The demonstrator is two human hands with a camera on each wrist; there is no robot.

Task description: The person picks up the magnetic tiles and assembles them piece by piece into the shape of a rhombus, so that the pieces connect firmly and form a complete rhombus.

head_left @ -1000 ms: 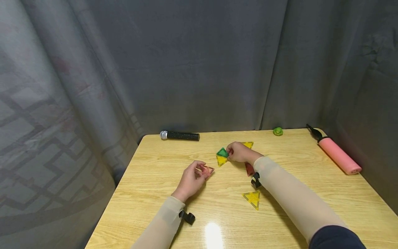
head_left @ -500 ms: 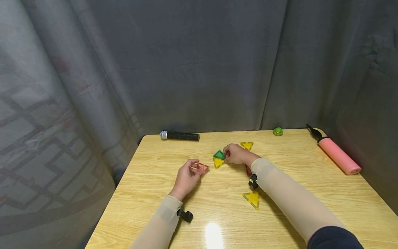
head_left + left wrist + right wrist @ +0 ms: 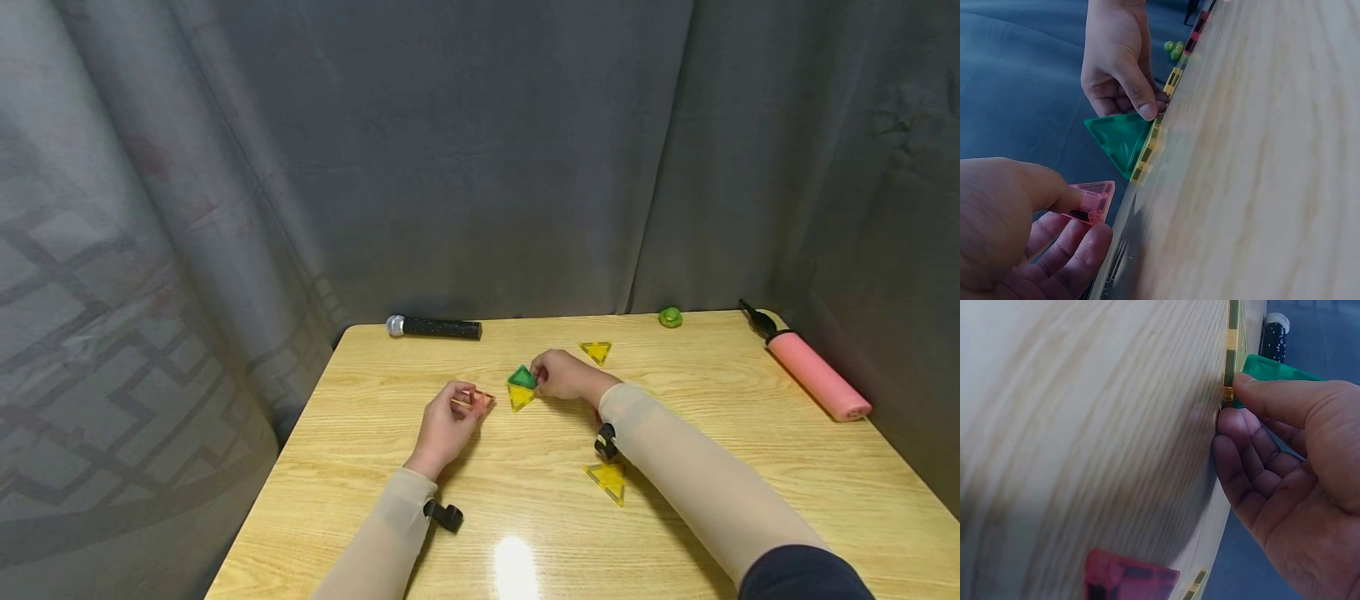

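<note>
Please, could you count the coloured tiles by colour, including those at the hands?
Green tile: 1
Yellow tiles: 3
Red or pink tiles: 2
Total visible: 6

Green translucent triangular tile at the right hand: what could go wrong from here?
The green translucent triangular tile stands raised against the yellow translucent triangular tile, and the right hand pinches near the corner where they meet, so it could tip.
The left hand holds a pink translucent triangular tile off the table; it might slip or bump the green one.
The beige right sleeve seems close to another yellow triangular tile and might nudge it.
</note>
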